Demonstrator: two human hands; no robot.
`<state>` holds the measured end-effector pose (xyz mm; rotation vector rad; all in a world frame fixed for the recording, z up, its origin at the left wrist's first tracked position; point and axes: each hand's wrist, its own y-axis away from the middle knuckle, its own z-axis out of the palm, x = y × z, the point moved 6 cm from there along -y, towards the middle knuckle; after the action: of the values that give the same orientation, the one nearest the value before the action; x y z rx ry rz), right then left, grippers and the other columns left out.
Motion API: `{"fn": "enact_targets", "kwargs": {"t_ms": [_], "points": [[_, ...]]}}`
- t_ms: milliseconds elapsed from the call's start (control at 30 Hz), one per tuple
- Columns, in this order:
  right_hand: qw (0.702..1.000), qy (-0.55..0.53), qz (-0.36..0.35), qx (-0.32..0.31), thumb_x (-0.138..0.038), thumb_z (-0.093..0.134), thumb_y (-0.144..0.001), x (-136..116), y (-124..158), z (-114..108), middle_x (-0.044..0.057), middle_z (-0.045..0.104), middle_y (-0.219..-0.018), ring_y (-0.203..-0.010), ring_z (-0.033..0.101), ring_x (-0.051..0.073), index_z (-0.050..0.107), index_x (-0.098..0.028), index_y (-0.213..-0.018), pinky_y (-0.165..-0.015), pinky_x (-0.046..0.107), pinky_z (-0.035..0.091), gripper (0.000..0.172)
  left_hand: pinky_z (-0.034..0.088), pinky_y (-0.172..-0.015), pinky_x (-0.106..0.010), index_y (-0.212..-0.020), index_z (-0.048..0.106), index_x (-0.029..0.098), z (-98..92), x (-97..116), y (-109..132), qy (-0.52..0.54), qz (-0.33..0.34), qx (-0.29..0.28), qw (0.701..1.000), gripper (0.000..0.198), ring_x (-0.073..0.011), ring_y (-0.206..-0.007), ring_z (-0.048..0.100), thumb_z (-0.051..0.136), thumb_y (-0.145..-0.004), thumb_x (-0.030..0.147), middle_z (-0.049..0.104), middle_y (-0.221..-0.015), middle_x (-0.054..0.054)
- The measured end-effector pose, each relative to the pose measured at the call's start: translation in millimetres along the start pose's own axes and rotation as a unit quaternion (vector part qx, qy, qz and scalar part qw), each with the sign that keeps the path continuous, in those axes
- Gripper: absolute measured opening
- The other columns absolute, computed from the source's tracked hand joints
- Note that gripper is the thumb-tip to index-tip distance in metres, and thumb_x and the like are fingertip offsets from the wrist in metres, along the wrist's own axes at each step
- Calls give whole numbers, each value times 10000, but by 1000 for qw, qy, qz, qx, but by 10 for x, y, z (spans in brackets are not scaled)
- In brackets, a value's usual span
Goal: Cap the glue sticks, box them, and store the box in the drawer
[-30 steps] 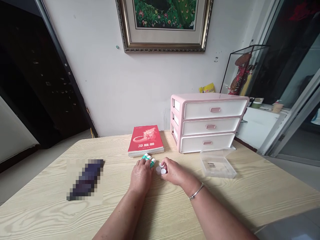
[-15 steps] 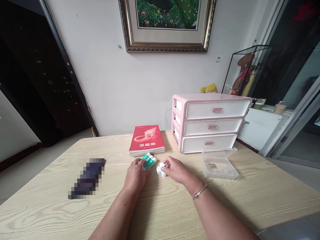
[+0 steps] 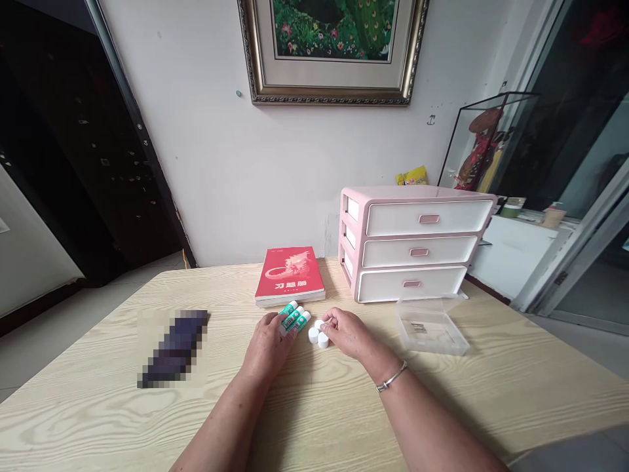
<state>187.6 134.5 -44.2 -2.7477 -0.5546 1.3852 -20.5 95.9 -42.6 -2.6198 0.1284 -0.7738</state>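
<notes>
Three green tubes with white ends point(image 3: 295, 319) lie side by side on the wooden table, just in front of a red book point(image 3: 289, 272). My left hand point(image 3: 268, 341) is closed round their near left ends. Several small white round pieces point(image 3: 323, 340) stand in a cluster to the right of the tubes. My right hand point(image 3: 346, 333), with a bracelet on the wrist, has its thumb and forefinger pinched at the right side of this cluster; what lies between the fingertips is too small to make out.
A pink and white three-drawer box point(image 3: 417, 246) stands at the back right. In front of it sits an open clear plastic case point(image 3: 432, 333). A dark blurred object point(image 3: 175, 347) lies on the table point(image 3: 98, 419) at the left.
The tubes now lie slightly more spread apart under my left hand. My right fingertips have drawn back a little from the white pieces. The view has shifted slightly.
</notes>
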Motion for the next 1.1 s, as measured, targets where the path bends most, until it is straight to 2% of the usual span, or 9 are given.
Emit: {"fn": "enact_targets", "kwargs": {"t_ms": [233,400,533,667,767,900,967,1033,1100], "points": [[1000,15,5,18,-265,616,-829,-82,18,-56,15,682,-730,-652,615,139,659,-177,-946,-575,232,402,153,481,-984,-435,-1160,676,181,-45,18,1,23,6,17,1000,399,-306,-1125,612,587,-868,438,637,-1232,-162],[999,-14,4,49,-258,631,-801,-96,10,-102,11,674,-719,-641,603,140,668,-175,-933,-577,238,420,160,501,-960,-438,-1117,692,189,-216,89,15,43,5,57,997,361,-304,-1117,620,594,-857,420,652,-1203,-149],[990,-124,-9,67,-321,661,-791,-163,16,-131,13,679,-721,-653,607,142,668,-177,-869,-593,246,453,164,539,-845,-384,-1127,689,217,-367,183,44,100,-9,70,993,376,-269,-1038,651,562,-877,467,651,-1201,-112],[959,-281,20,19,-432,712,-761,-306,71,-87,-4,637,-682,-577,556,112,641,-163,-806,-532,230,422,283,510,-724,-333,-1059,698,196,-445,256,99,217,-88,39,971,435,-234,-849,659,593,-844,559,692,-1066,-91],[911,-404,58,-58,-499,709,-771,-412,133,-23,-23,586,-648,-511,503,82,624,-156,-824,-450,203,288,357,456,-643,-274,-916,693,168,-384,339,140,379,-140,-38,914,421,-190,-733,610,642,-817,574,681,-829,-52],[779,-589,83,-197,-599,604,-835,-584,227,37,-38,514,-620,-508,457,84,582,-175,-832,-452,209,199,424,359,-521,-228,-755,632,149,-292,491,168,596,-151,-130,778,453,-127,-570,498,617,-843,594,574,-655,-20],[727,-636,75,-248,-657,518,-870,-671,270,24,-45,456,-588,-501,420,87,550,-181,-778,-461,215,198,486,317,-484,-223,-716,611,147,-273,563,181,667,-151,-174,709,514,-111,-509,436,556,-867,635,511,-599,-7],[703,-652,58,-278,-703,446,-886,-743,304,6,-52,401,-561,-479,377,87,505,-186,-708,-467,224,216,550,293,-468,-222,-668,592,146,-286,650,198,717,-134,-224,646,583,-106,-487,392,470,-896,668,454,-571,-1],[689,-655,39,-308,-736,396,-887,-813,335,6,-57,359,-547,-455,334,84,456,-190,-659,-466,230,231,596,270,-454,-220,-625,574,146,-332,726,215,747,-105,-260,602,640,-103,-475,346,390,-918,685,408,-553,3]]}}
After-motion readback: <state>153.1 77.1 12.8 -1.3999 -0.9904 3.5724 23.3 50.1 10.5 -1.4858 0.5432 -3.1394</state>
